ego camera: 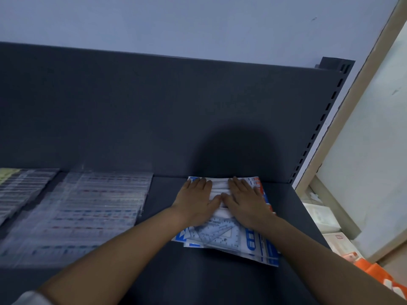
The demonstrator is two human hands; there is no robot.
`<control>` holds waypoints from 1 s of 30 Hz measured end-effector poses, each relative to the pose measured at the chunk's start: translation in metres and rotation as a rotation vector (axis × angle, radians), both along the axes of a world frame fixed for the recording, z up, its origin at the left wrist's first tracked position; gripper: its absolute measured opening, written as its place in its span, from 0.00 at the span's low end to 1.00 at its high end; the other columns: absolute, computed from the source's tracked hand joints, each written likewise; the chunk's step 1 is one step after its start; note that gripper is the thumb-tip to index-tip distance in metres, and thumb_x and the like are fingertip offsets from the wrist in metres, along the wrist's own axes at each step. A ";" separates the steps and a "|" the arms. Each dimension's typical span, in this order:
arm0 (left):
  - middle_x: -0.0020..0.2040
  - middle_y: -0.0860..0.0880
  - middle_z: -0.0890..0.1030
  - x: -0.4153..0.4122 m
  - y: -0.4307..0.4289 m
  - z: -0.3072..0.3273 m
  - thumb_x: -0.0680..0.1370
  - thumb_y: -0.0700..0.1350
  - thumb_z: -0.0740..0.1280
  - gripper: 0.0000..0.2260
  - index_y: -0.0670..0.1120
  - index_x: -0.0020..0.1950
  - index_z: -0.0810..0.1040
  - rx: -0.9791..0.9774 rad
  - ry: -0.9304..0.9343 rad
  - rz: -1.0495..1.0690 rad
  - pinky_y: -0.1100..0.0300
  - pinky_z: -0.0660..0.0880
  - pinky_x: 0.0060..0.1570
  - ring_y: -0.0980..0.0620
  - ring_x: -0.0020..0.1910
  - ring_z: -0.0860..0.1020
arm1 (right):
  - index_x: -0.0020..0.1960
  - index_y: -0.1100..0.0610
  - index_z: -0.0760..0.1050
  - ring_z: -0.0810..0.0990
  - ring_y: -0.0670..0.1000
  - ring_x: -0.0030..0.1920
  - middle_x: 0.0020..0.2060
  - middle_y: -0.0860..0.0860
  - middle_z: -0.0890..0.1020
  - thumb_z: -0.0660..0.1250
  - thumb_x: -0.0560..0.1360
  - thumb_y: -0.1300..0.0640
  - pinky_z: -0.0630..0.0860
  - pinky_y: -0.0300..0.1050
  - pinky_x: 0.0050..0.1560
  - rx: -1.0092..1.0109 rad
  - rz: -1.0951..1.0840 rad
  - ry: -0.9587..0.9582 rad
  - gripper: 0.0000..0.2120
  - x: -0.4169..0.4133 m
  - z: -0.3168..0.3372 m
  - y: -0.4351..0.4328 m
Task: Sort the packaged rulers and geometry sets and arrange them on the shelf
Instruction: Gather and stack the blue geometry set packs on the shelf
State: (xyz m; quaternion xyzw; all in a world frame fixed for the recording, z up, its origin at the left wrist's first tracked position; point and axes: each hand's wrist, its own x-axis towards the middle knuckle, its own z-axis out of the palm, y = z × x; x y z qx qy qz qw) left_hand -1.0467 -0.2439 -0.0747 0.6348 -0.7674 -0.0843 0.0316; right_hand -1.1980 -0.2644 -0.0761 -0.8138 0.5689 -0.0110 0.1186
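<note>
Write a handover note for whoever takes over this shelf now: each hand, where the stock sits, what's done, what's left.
Hands: left hand and right hand both lie flat, fingers straight, pressing on the geometry sets, stacked at the right end of the shelf.
The packaged rulers lie in overlapping rows to the left; that area is blurred.
Done: rulers and sets sit in separate groups.
Left: the stack's packs look splayed at the near edge, so they probably need squaring up.
</note>
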 end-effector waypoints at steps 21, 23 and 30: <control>0.78 0.45 0.48 0.003 -0.003 0.001 0.80 0.58 0.47 0.27 0.50 0.77 0.49 0.103 0.022 0.077 0.48 0.44 0.74 0.48 0.77 0.45 | 0.76 0.50 0.50 0.55 0.53 0.74 0.75 0.51 0.56 0.31 0.58 0.29 0.55 0.56 0.71 -0.048 0.028 0.035 0.50 -0.010 -0.004 0.000; 0.78 0.45 0.46 0.001 -0.002 -0.001 0.80 0.59 0.47 0.27 0.51 0.77 0.48 0.107 0.017 0.092 0.48 0.43 0.74 0.48 0.77 0.44 | 0.77 0.49 0.47 0.52 0.53 0.75 0.76 0.50 0.53 0.32 0.58 0.29 0.52 0.56 0.73 -0.028 0.049 0.012 0.50 -0.012 -0.005 0.001; 0.78 0.46 0.42 0.000 0.013 0.000 0.82 0.54 0.47 0.25 0.48 0.78 0.48 -0.033 -0.069 0.021 0.50 0.37 0.74 0.51 0.76 0.39 | 0.77 0.51 0.47 0.41 0.52 0.76 0.77 0.50 0.47 0.31 0.61 0.30 0.36 0.55 0.73 -0.156 0.097 0.042 0.48 -0.016 0.001 0.003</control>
